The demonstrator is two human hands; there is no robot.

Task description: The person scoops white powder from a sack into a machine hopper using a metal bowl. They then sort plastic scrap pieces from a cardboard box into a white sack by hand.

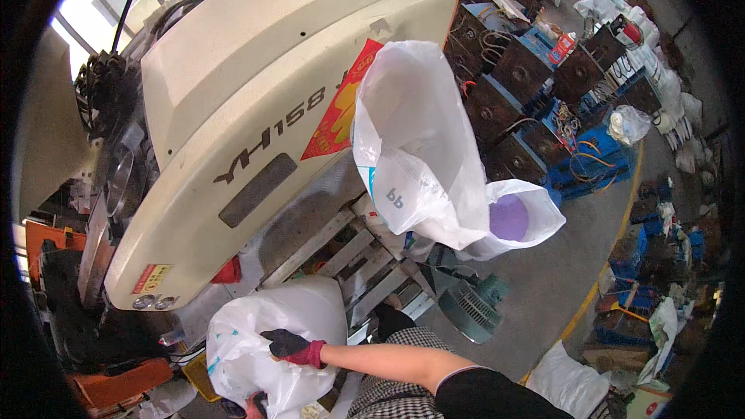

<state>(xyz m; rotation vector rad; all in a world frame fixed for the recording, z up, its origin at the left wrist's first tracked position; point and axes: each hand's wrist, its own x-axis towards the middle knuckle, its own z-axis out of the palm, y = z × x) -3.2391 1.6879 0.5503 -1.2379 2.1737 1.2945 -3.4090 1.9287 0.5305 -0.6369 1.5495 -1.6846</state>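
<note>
A bulging white plastic sack [279, 326] with blue marks is in front of me, low in the view. My right hand [291, 346], in a dark glove with a red cuff, reaches across from the right and grips the sack's loose plastic on top. At the bottom edge, my left hand [253, 404] is against the sack's near side in a similar glove. It is mostly cut off, so its grasp is unclear. The sack's underside is hidden. Just beyond are slatted metal steps or a rack [349, 250].
A large cream machine housing [279, 87] overhangs the left. An open white sack [419, 145] stands beyond the slats, beside a smaller sack holding something purple [509, 218]. A green fan-like machine [474, 308] is on the floor. Several metal mould blocks [521, 67] fill the far right.
</note>
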